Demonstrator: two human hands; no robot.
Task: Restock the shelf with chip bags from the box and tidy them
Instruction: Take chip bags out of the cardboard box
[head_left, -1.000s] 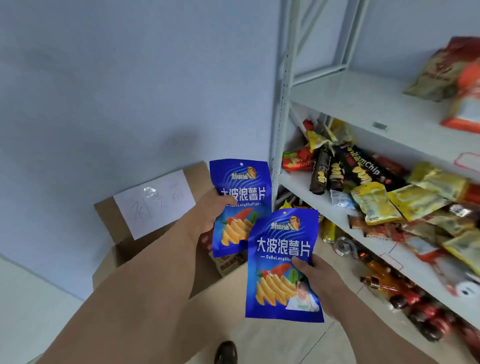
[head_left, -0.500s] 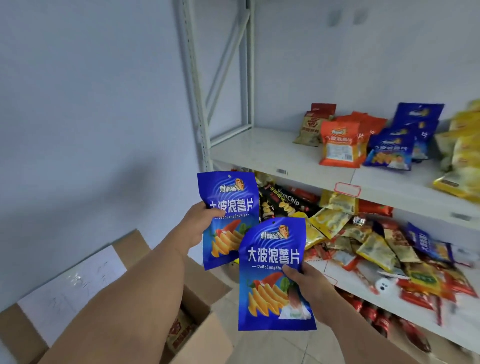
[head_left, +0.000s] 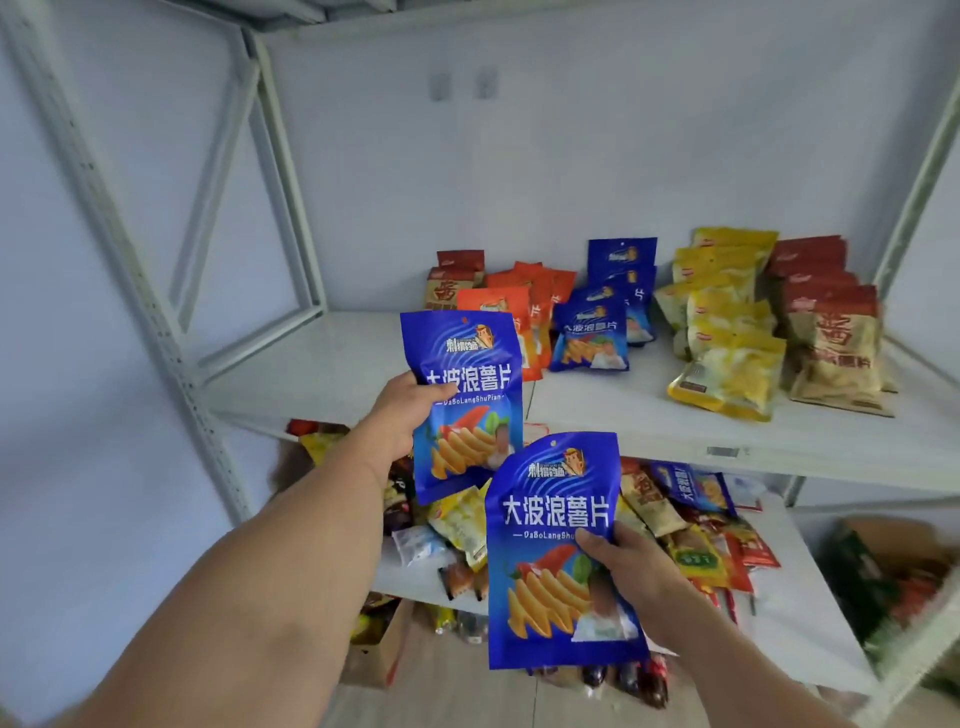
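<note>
My left hand grips a blue chip bag by its left edge and holds it upright in front of the white shelf. Lower and nearer, my right hand holds a second blue chip bag of the same kind by its right side. On the shelf behind them stand matching blue bags in a row, between orange bags and yellow bags. The box is out of view.
Brown-and-red bags stand at the shelf's right end and at the back left. The lower shelf is piled with mixed snack packets. Bottles and a small carton sit on the floor underneath. White uprights frame the left and right sides.
My view has swung right and up from the box to face the shelf. Both hands have carried their blue bags up toward the shelf, the left one farther forward.
</note>
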